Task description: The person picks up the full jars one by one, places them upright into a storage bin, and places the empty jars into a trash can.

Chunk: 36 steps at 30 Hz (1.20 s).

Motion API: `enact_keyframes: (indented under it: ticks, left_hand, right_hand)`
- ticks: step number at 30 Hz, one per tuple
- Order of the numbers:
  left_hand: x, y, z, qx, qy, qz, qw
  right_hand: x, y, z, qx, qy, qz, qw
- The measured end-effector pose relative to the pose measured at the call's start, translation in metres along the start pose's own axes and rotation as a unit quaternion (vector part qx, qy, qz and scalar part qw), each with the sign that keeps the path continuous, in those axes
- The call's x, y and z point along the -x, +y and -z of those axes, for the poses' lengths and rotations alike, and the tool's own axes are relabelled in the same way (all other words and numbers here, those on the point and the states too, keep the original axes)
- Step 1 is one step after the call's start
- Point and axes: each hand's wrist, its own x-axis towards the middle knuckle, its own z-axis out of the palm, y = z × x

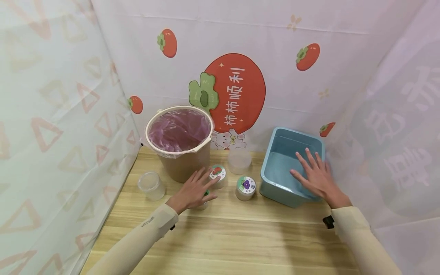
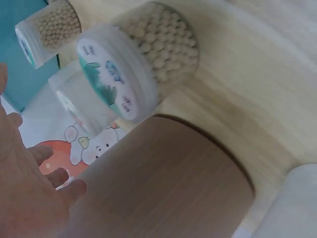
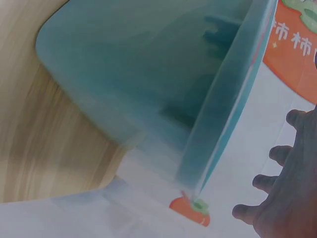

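In the head view my left hand [image 1: 194, 192], fingers spread, hovers over a small jar [image 1: 203, 206] that it mostly hides. Just past its fingertips stands a jar with a tomato-print lid [image 1: 218, 172]. A jar with a purple-flower lid [image 1: 245, 187] is further right. The left wrist view shows pale round beads in a lidded jar [image 2: 161, 47] and in another jar [image 2: 53, 30] behind it. My right hand [image 1: 317, 177] is spread above the blue plastic bin [image 1: 275, 189], holding nothing. In the right wrist view its fingers [image 3: 265, 183] are apart from the bin wall.
A brown bucket [image 1: 187, 164] lined with a purple bag [image 1: 175, 131] stands at the back left. One clear container [image 1: 151, 186] is left of it, another [image 1: 239, 161] right of it. Printed cloth [image 1: 137, 57] encloses the wooden table [image 1: 220, 244] at the back and sides.
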Motion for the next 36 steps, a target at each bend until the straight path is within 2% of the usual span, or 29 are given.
enact_keyframes:
  ticks: [6,12,17,24,30,36]
  left_hand:
    - [0.011,-0.002,-0.007,0.004,-0.014,0.004,0.9999]
    - [0.019,-0.006,-0.017,0.029,-0.005,0.007,0.9995]
    - [0.024,-0.007,-0.022,0.029,-0.014,0.015,0.9993]
    - [0.034,-0.009,-0.033,0.007,0.007,0.003,0.9999]
    - [0.039,-0.009,-0.038,0.003,-0.013,0.012,0.9998]
    - [0.042,-0.012,-0.046,0.028,-0.022,0.018,0.9992]
  right_hand:
    - [0.003,0.011,0.001,0.005,-0.008,-0.011,1.000]
    - [0.001,0.025,-0.001,0.011,-0.014,-0.018,1.000]
    - [0.003,0.036,-0.002,-0.001,-0.018,-0.028,0.999]
    - [0.007,0.048,-0.006,-0.013,-0.015,-0.035,0.999]
    - [0.007,0.054,-0.011,-0.024,-0.025,-0.048,0.998]
    - [0.007,0.059,-0.015,-0.032,-0.029,-0.058,0.997]
